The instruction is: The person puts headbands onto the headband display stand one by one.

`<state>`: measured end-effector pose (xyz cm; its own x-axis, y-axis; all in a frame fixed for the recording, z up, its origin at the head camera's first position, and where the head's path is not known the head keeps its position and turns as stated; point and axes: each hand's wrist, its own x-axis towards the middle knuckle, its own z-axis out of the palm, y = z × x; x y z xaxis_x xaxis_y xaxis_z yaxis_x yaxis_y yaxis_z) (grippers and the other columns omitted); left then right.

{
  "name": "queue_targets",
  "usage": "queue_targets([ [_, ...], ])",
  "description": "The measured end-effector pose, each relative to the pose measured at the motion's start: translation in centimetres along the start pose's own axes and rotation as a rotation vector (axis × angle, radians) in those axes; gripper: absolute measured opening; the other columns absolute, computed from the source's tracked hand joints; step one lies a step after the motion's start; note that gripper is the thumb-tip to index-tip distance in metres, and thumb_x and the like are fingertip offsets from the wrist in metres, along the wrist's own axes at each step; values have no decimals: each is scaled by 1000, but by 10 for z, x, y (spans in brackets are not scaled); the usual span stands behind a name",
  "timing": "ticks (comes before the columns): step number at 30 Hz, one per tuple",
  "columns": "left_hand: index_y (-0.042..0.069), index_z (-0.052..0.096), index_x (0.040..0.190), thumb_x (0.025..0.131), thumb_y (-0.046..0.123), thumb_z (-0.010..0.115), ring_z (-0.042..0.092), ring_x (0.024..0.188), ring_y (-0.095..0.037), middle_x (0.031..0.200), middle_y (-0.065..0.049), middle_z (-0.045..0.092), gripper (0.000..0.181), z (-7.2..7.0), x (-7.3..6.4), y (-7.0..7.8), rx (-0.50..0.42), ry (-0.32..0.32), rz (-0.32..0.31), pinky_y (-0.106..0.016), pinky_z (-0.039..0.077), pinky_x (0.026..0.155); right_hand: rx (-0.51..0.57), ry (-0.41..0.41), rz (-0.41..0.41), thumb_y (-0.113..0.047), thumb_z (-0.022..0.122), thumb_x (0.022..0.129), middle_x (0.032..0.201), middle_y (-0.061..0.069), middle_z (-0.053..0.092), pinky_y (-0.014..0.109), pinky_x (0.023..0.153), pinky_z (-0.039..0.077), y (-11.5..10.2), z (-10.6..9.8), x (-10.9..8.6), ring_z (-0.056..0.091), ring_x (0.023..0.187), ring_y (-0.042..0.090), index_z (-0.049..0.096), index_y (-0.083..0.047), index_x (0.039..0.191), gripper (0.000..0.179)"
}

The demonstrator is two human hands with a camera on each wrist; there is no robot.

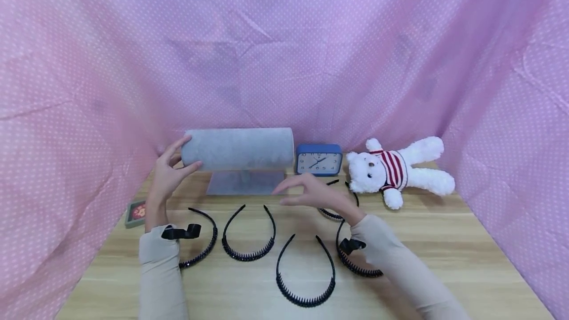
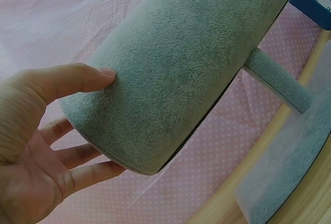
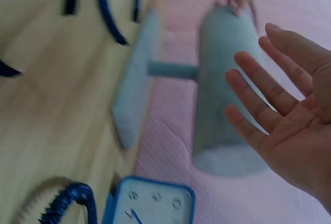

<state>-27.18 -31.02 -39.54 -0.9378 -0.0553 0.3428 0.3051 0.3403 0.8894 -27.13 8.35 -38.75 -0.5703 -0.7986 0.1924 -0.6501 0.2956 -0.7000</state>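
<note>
A grey plush roll on a stand (image 1: pixel 237 148), like a headband display holder, stands at the back of the table. My left hand (image 1: pixel 166 177) holds its left end; in the left wrist view the thumb lies on top of the roll (image 2: pixel 170 63) and the fingers reach around the end. My right hand (image 1: pixel 311 191) hovers in front of the stand's base, its fingers spread and holding nothing. Nearest to it in front are black toothed headbands: one at the middle (image 1: pixel 246 258), one lower down (image 1: pixel 306 303), and one behind the wrist, a headband (image 1: pixel 331 215) partly hidden.
A headband (image 1: pixel 215 236) lies by the left sleeve and another headband (image 1: pixel 360 273) under the right sleeve. A blue clock (image 1: pixel 318 160) and a white teddy bear (image 1: pixel 395 172) sit at the back right. A small framed card (image 1: pixel 135 214) lies left. Pink dotted cloth (image 1: pixel 284 63) surrounds the table.
</note>
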Motion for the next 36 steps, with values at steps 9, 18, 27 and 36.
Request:
queue_targets([
  [9,21,44,155,90,2,75,49,132,-49,162,-18,36,75,-2,4,3,7,12,46,-10,56,79,-113,-208,-52,-19,78,91,127,7,70,40,111,46,0,43,10,57,123,21,77,-13,118,28],
  [18,23,44,156,91,2,74,56,122,-12,165,-13,31,74,-8,1,-6,-5,-5,40,-11,57,81,-298,-251,-109,-20,77,92,119,0,69,27,102,48,3,70,4,55,116,16,78,-16,117,25],
  [27,22,43,156,91,-2,72,54,121,-13,166,-16,28,75,-7,2,-4,-42,3,19,-11,57,81,-370,-273,-137,-23,79,90,113,-4,70,21,97,46,5,76,5,54,108,11,79,-20,113,23],
  [36,18,43,156,90,-5,72,55,126,-27,162,-23,29,76,1,2,-3,-65,-3,59,-12,58,81,-368,-324,-158,-22,81,88,105,-5,70,14,89,44,10,83,6,54,99,6,81,-22,110,22],
])
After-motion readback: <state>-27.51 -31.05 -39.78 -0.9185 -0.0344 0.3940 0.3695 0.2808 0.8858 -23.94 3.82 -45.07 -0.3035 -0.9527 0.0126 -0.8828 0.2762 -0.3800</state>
